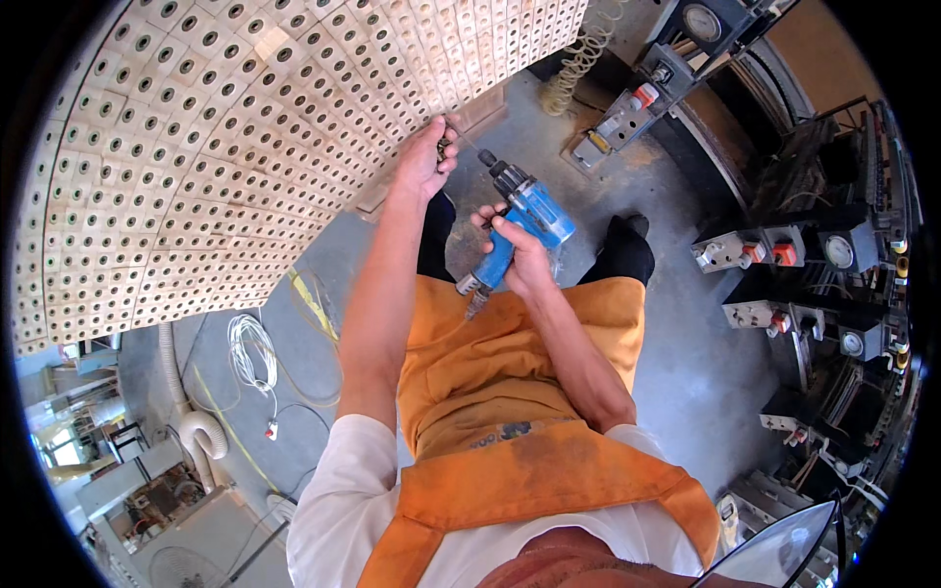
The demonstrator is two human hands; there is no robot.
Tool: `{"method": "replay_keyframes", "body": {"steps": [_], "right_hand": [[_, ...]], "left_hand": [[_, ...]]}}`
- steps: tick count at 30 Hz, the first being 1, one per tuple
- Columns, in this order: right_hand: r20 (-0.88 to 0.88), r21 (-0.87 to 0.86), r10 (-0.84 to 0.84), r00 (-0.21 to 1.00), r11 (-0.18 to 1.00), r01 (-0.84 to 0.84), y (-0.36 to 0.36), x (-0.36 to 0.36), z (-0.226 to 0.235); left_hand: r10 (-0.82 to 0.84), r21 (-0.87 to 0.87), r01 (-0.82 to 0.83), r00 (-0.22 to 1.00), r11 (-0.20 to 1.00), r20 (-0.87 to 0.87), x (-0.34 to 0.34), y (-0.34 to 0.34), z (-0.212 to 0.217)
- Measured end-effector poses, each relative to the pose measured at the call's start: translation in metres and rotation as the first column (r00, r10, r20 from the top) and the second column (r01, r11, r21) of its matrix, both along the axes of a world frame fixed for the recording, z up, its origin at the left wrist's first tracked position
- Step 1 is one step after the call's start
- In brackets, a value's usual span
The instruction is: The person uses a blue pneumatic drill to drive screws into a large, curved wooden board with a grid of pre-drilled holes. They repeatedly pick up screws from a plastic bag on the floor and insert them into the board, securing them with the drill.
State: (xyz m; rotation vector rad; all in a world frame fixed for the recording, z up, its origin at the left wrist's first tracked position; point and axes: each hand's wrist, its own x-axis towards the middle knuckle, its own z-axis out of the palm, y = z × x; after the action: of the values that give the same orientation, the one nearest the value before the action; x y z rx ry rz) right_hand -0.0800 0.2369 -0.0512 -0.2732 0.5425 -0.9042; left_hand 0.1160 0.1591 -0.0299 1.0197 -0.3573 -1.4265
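Note:
My right hand [521, 257] is wrapped around the grip of a blue air-powered driver [537, 218]. The tool's dark nose and thin bit point up and left toward the wooden blocks, and a metal hose fitting sits at the base of its grip. My left hand [424, 162] is curled around some small dark metal pieces [444, 149], partly hidden by the fingers. It is beside the lower right edge of a big stack of pale wooden blocks [225, 127], each face showing round holes with dark metal rims. The bit's tip is close to my left fingers; contact cannot be made out.
A coiled air hose [569, 86] hangs beyond the stack. Machinery with gauges and red switches [782, 255] lines the right side. On the floor at left lie a coiled white cable [252, 351], yellow straps [312, 304] and a ribbed duct [201, 431]. My feet stand beside the stack.

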Motion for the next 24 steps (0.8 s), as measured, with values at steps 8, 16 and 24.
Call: {"method": "replay_keyframes", "body": {"steps": [8, 16, 24], "right_hand": [[0.03, -0.009, -0.029, 0.999, 1.0, 0.03, -0.011, 0.017, 0.002], [-0.05, -0.02, -0.031, 0.998, 0.999, 0.03, -0.012, 0.022, 0.004], [-0.08, -0.017, -0.05, 0.996, 0.999, 0.048, -0.012, 0.026, 0.006]], "left_hand": [[0.061, -0.021, -0.061, 0.998, 0.998, -0.016, 0.0, -0.013, -0.014], [0.027, 0.107, -0.015, 0.993, 0.994, -0.111, 0.005, 0.005, -0.025], [0.019, 0.187, 0.011, 0.987, 0.982, -0.158, -0.01, 0.058, -0.041]]}}
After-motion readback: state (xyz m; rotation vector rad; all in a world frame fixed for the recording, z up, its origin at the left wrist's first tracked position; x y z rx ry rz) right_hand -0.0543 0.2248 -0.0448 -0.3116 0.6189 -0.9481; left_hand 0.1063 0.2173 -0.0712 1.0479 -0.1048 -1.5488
